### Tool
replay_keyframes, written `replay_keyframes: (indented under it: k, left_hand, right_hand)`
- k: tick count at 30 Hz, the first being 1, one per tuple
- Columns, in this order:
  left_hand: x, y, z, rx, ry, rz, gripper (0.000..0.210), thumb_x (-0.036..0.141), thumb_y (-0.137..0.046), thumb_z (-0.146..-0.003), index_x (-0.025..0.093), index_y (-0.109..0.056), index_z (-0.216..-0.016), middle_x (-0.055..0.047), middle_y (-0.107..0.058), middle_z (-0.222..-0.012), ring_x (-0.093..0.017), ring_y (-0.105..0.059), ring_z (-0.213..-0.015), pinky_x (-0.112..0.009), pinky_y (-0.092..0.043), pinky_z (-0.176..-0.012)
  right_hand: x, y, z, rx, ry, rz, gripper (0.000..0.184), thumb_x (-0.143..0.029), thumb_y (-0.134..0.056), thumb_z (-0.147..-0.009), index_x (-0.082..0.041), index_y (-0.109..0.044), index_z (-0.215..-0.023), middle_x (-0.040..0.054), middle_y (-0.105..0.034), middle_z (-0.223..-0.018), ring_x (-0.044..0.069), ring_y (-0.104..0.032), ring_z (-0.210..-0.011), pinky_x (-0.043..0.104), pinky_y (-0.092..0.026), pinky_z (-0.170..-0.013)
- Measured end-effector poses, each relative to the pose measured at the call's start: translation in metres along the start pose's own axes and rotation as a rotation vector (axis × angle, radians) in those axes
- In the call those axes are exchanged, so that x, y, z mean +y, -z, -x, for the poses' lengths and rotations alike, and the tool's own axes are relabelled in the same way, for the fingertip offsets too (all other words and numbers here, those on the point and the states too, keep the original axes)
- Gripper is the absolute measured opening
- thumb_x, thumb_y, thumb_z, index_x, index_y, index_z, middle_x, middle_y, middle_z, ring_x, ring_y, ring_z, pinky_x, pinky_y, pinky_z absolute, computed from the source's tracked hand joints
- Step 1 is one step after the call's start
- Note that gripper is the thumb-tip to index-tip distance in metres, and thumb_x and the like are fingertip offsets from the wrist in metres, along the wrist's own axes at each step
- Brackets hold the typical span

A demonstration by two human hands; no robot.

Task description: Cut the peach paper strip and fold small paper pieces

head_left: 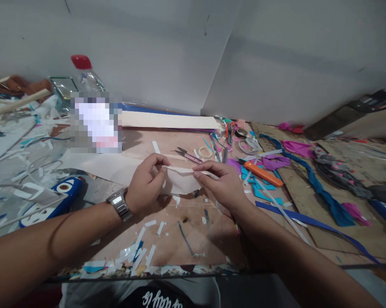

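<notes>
A long strip of cream paper [180,182] stretches between my two hands above the worktable, its left part running back across the tabletop. My left hand [148,179], with a metal watch on the wrist, pinches the strip's upper edge between thumb and fingers. At the strip's right end, my right hand [220,184] pinches the same edge, which looks slightly folded or curled there. Just behind the paper lies a pair of small pointed scissors or snips [189,156], partly hidden by my right hand. A roll of tape [205,152] is close by.
An orange utility knife [262,173] rests among blue and purple scraps at right. Beyond it, cardboard [302,201] carries a twisted blue strip [318,188]. A blue-and-white power strip [67,190] with cables sits left. A red-capped bottle [81,62] stands behind a blurred phone-like screen [98,124].
</notes>
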State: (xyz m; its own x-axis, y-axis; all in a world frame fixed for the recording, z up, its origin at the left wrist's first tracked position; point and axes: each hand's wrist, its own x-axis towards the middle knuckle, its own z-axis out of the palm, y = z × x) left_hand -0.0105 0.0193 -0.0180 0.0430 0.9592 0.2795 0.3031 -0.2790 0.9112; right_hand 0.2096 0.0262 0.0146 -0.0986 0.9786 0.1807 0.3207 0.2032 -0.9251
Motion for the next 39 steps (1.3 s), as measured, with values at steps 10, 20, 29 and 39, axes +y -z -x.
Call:
replay_keyframes:
  k: [10, 20, 29, 39]
  left_hand:
    - [0.001, 0.001, -0.005, 0.107, -0.11, -0.094, 0.02, 0.011, -0.05, -0.086, 0.023, -0.058, -0.1, -0.005, -0.062, -0.099, -0.023, -0.06, -0.096, -0.041, -0.049, -0.093]
    - [0.008, 0.001, 0.006, -0.227, -0.511, -0.452, 0.029, 0.032, -0.06, -0.093, 0.023, -0.063, -0.121, -0.007, -0.074, -0.113, -0.028, -0.061, -0.113, -0.057, -0.017, -0.121]
    - [0.004, 0.004, 0.004, -0.286, -0.457, -0.477, 0.023, 0.03, -0.049, -0.103, 0.023, -0.071, -0.096, -0.001, -0.073, -0.084, -0.022, -0.064, -0.095, -0.056, -0.017, -0.117]
    - [0.006, 0.003, 0.003, -0.286, -0.353, -0.37, 0.026, 0.029, -0.052, -0.099, 0.021, -0.068, -0.081, 0.001, -0.069, -0.074, -0.019, -0.063, -0.08, -0.052, -0.026, -0.112]
  right_hand:
    - [0.003, 0.002, -0.001, 0.031, 0.044, 0.03, 0.013, -0.03, -0.078, -0.078, -0.02, -0.081, -0.085, 0.0058, -0.08, -0.086, 0.022, -0.074, -0.081, 0.031, -0.057, -0.071]
    - [0.002, -0.008, 0.014, -0.13, 0.338, 0.156, 0.01, -0.017, -0.072, -0.09, -0.022, -0.081, -0.092, 0.0055, -0.08, -0.092, 0.019, -0.075, -0.085, 0.032, -0.058, -0.08]
    - [0.001, -0.008, 0.012, -0.177, 0.304, 0.19, 0.007, -0.022, -0.071, -0.092, -0.02, -0.078, -0.091, 0.0046, -0.08, -0.089, 0.018, -0.074, -0.082, 0.03, -0.056, -0.078]
    - [0.002, -0.007, 0.013, -0.206, 0.152, 0.184, 0.011, -0.025, -0.069, -0.092, -0.019, -0.077, -0.088, 0.0028, -0.078, -0.083, 0.017, -0.071, -0.074, 0.027, -0.056, -0.067]
